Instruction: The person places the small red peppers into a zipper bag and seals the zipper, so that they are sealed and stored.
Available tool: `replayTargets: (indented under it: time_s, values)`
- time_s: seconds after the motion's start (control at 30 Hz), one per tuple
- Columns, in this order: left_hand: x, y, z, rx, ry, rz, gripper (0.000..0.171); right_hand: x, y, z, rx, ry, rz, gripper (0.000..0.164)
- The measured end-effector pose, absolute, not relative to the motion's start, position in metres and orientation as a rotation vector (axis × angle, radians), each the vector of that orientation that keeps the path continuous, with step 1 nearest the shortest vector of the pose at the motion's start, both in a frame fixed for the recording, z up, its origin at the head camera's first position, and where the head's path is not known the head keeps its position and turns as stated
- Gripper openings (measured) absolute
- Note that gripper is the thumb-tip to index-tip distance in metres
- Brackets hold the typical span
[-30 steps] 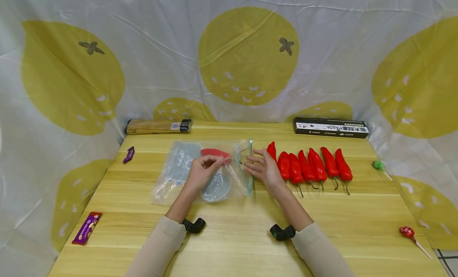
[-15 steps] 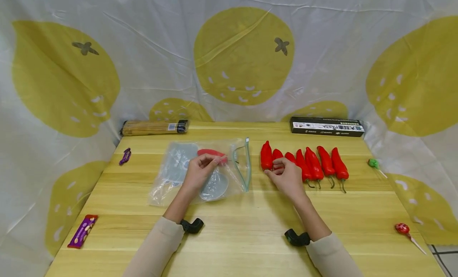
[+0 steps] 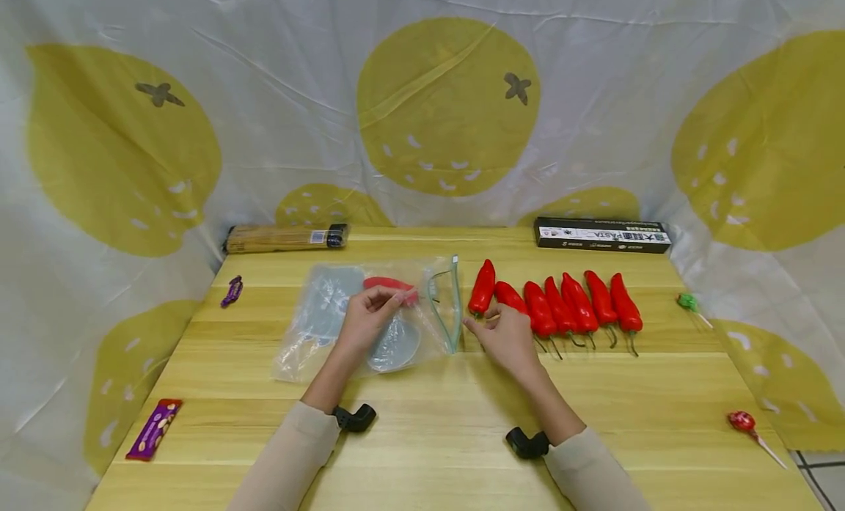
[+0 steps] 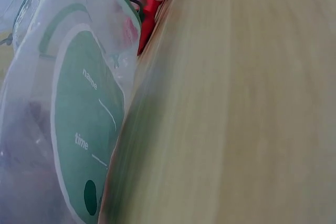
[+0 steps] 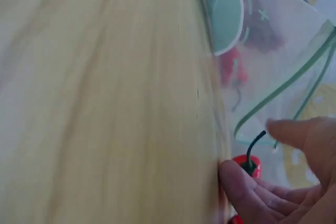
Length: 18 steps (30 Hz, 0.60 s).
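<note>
A lemon-printed cloth (image 3: 284, 93) hangs at 12 o'clock, behind a wooden table (image 3: 422, 438). On it lies a clear zip bag (image 3: 326, 302), mouth gaping toward 3 o'clock. The left hand (image 3: 367, 319) pinches the bag's upper sheet between thumb and fingers; the right hand (image 3: 508, 339) has thumb and fingers parted. Six red peppers (image 3: 561, 306) lie from its 12 to 2 o'clock; a seventh pepper (image 3: 483, 286) lies at its 11, stem between thumb and fingers, contact unclear. A bagged pepper (image 3: 389, 283) shows at the left hand's 1 o'clock.
</note>
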State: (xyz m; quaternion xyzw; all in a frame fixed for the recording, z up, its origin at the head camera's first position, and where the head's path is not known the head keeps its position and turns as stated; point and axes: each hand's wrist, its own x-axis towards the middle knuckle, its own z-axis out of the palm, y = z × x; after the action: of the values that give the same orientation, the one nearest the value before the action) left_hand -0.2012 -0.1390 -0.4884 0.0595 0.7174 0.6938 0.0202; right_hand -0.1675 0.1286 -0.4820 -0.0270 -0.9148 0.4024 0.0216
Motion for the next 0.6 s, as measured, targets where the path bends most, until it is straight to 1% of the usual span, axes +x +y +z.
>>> replayTargets:
  time_s: [0.23, 0.3, 0.43, 0.6]
  values:
    - [-0.203, -0.139, -0.493, 0.185, 2.232, 2.151, 0.031, -0.171, 0.128, -0.486, -0.141, -2.767, 1.277, 0.022]
    - [-0.203, -0.140, -0.492, 0.185, 2.236, 2.146, 0.030, -0.170, 0.129, -0.485, -0.164, -2.751, 1.285, 0.017]
    - [-0.204, -0.142, -0.492, 0.188, 2.245, 2.148, 0.029, -0.168, 0.131, -0.483, -0.174, -2.717, 1.335, 0.014]
    - [-0.204, -0.145, -0.493, 0.184, 2.250, 2.147, 0.031, -0.163, 0.138, -0.476, -0.159, -2.697, 1.440, 0.015]
